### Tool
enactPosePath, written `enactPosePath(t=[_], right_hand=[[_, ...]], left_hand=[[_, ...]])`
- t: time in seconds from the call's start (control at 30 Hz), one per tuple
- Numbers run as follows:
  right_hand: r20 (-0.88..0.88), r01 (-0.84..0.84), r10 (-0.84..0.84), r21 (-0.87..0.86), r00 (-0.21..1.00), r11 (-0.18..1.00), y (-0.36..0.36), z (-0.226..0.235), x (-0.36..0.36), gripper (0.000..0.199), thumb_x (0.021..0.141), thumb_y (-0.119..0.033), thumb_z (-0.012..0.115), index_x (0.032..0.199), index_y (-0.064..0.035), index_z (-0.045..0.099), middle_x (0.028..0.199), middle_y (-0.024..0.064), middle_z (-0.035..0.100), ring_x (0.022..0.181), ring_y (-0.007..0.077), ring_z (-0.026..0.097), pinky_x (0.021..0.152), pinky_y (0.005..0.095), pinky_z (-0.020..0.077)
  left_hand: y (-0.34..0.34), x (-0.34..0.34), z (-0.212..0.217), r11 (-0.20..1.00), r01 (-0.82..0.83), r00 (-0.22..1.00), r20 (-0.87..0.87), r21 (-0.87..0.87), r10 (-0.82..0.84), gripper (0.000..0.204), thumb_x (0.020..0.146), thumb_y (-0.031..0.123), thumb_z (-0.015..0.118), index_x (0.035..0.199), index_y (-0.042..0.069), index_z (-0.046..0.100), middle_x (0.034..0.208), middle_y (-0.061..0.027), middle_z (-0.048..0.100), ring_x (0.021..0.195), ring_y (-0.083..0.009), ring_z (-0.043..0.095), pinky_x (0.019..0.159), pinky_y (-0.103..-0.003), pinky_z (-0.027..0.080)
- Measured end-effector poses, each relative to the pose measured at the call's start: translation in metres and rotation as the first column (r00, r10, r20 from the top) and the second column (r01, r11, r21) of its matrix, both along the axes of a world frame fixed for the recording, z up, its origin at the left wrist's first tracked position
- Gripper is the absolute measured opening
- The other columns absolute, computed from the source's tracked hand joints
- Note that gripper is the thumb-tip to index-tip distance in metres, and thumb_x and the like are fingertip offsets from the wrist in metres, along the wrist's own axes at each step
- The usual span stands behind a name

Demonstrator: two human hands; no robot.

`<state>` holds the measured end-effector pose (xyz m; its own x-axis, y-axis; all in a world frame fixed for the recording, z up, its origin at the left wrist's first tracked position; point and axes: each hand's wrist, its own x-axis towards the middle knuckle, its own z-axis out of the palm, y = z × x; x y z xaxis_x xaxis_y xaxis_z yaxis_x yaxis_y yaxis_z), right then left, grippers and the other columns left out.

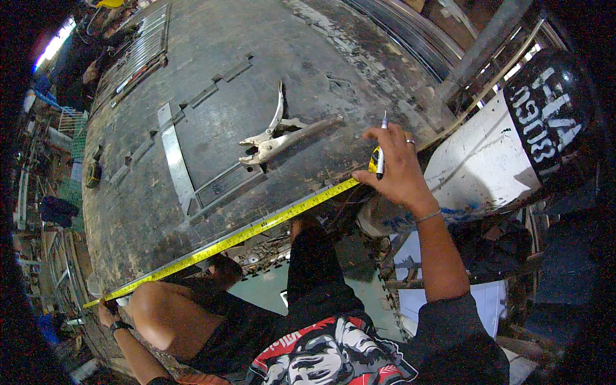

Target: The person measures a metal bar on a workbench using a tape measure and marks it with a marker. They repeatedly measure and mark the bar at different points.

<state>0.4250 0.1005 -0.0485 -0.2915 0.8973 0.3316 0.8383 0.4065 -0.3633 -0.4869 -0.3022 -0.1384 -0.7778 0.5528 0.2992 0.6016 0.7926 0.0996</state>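
A yellow tape measure blade (240, 236) is stretched along the near edge of the dark worktable (212, 115), beside a thin grey metal strip. My left hand (109, 314) is closed at the blade's far left end; its fingertips are partly hidden. At the right, my right hand (399, 168) grips the yellow and black tape measure case (373, 159), mostly covered by the fingers. A white marker pen (380, 154) with a dark end is held in that same hand. Locking pliers (273, 142) lie on the tabletop, jaws toward the left, left of my right hand.
A flat metal strip (174, 157) and a thin metal frame (228, 186) lie on the table. Metal bars (144, 48) are gathered at the far left. A black and white cylinder (507, 147) stands against the right edge. My bent knee (170, 314) is close below the tape.
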Motion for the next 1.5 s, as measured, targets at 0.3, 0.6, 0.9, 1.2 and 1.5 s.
enactPosePath(t=[0.3,0.6,0.9,1.2,1.5], right_hand=[[0.002,0.010,-0.010,-0.035,1.000,0.999,0.001,0.001,-0.001,0.073,0.071,-0.032,0.091,0.131,-0.0125,0.054,0.130,0.0194,0.051,0.123,0.0446,0.049,0.105,0.0530,0.0419],[0.011,0.026,-0.026,-0.057,1.000,0.998,0.001,0.004,-0.003,0.074,0.069,-0.030,0.092,0.131,-0.0130,0.054,0.128,0.0184,0.051,0.123,0.0440,0.049,0.104,0.0531,0.0425],[0.024,0.026,-0.024,-0.108,0.999,0.994,0.002,0.008,-0.004,0.074,0.071,-0.031,0.093,0.131,-0.0140,0.054,0.131,0.0190,0.050,0.124,0.0452,0.050,0.104,0.0531,0.0442],[0.033,0.023,-0.020,-0.077,0.999,0.997,0.003,0.004,-0.003,0.077,0.069,-0.034,0.093,0.133,-0.0140,0.054,0.130,0.0183,0.052,0.124,0.0431,0.052,0.103,0.0529,0.0444],[0.029,0.044,-0.040,-0.137,0.999,0.990,0.003,0.004,-0.005,0.078,0.070,-0.030,0.092,0.135,-0.0109,0.054,0.135,0.0190,0.053,0.133,0.0421,0.048,0.112,0.0516,0.0393]], left_hand=[[-0.005,0.007,0.010,0.915,0.140,0.892,0.352,0.379,-0.283,0.033,0.094,0.002,0.066,0.126,-0.004,0.068,0.109,-0.0151,0.073,0.091,-0.0258,0.072,0.081,-0.038,0.060],[0.001,0.004,-0.001,0.515,-0.397,0.626,0.635,0.759,-0.453,0.032,0.099,0.010,0.064,0.127,-0.004,0.067,0.116,-0.0150,0.073,0.098,-0.0247,0.071,0.084,-0.036,0.060],[0.011,-0.009,-0.009,0.588,-0.468,0.670,0.698,0.660,-0.251,0.033,0.099,0.016,0.063,0.127,-0.001,0.068,0.116,-0.0121,0.074,0.098,-0.0225,0.071,0.084,-0.035,0.059],[0.002,-0.014,-0.011,0.657,-0.382,0.720,0.655,0.651,-0.230,0.033,0.098,0.020,0.064,0.125,0.001,0.070,0.113,-0.0092,0.075,0.094,-0.0206,0.071,0.081,-0.035,0.058],[0.011,0.018,0.000,0.671,-0.424,0.849,0.525,0.609,0.060,0.026,0.090,0.024,0.073,0.098,0.000,0.078,0.097,-0.0113,0.076,0.079,-0.0236,0.072,0.070,-0.040,0.058]])
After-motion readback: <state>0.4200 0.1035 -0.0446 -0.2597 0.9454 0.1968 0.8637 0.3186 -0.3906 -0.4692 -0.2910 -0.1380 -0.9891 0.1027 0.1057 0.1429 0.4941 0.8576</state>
